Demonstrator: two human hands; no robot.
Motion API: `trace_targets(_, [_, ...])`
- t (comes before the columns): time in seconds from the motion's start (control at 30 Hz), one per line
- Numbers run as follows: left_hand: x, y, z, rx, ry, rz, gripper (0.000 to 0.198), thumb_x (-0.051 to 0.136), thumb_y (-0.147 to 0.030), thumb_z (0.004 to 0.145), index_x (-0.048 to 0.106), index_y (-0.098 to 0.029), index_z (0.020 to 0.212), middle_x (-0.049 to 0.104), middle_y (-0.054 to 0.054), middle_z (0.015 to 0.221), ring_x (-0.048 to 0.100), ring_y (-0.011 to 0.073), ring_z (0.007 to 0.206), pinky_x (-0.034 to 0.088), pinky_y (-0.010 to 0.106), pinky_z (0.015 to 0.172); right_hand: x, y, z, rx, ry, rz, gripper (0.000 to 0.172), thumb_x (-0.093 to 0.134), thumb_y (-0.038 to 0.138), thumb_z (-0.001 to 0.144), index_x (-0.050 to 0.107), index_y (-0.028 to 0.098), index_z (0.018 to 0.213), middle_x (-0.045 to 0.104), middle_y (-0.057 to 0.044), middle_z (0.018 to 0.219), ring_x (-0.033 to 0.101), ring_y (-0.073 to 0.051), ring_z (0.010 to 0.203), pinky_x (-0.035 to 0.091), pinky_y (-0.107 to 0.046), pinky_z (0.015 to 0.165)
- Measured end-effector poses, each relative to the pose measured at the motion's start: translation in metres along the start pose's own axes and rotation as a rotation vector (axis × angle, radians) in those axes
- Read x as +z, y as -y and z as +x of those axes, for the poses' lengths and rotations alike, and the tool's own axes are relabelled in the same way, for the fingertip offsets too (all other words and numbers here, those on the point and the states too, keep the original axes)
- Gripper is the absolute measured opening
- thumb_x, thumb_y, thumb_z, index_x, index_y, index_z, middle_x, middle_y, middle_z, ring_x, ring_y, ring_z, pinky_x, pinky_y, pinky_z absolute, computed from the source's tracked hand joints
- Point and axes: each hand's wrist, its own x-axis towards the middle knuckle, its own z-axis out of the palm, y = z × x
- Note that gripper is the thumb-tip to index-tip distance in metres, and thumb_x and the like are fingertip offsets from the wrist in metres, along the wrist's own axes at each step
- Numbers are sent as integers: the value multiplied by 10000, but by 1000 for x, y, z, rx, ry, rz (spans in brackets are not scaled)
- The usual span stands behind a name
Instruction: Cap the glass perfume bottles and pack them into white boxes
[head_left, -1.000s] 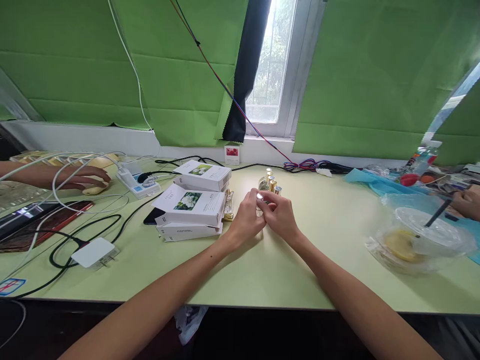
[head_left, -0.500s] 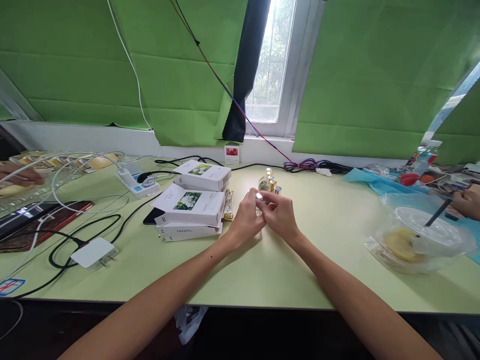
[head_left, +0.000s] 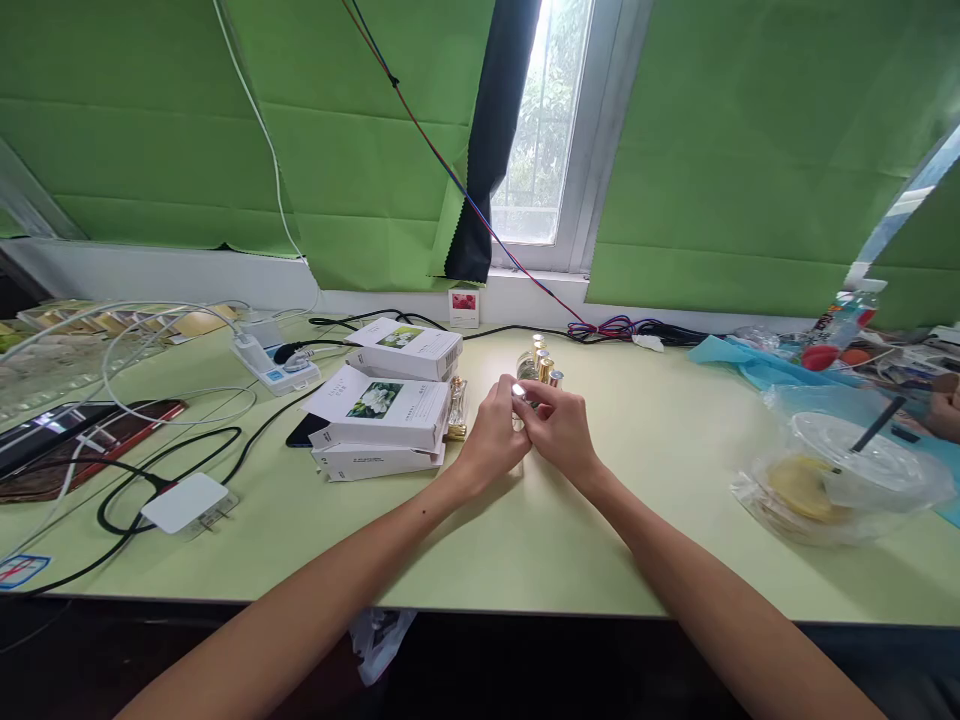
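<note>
My left hand and my right hand meet over the middle of the pale green table. Both are closed round a small clear bottle with a shiny silver top, pinched between the fingertips. Just behind my hands stand several small gold-capped bottles. Another gold-trimmed bottle lies beside a pile of white boxes with flower pictures to the left of my left hand.
Cables, a white power strip, a white adapter and a dark phone lie at the left. A lidded plastic cup with a straw in a clear bag sits at the right. Another person's hand shows at the right edge.
Another person's hand at the far left has drawn back out of view. My own hands stay together on the small bottle, hardly moving.
</note>
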Motion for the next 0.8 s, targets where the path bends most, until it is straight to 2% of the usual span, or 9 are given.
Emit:
trace_targets(0.47, [2,0,0,-11,-16,24,216,613,-114,812,478,-200,957,613,52,930,588,193,852,448,302,707,0,0,0,6,0,-28,246,628,297,859,795,183,999,750,-40,805,504,-102,520,449,-239,543])
trace_targets(0.7, [2,0,0,2,-24,28,220,597,-100,803,479,-201,958,618,51,925,594,194,852,453,304,702,0,1,-1,8,10,-18,233,623,285,863,789,193,998,760,-51,833,609,-141,616,473,-244,564])
trace_targets(0.8, [1,1,0,6,-19,21,220,588,-87,801,480,-201,956,622,55,932,596,194,858,458,306,711,0,1,0,6,14,-13,230,619,286,866,783,192,998,760,-50,838,611,-140,615,478,-244,564])
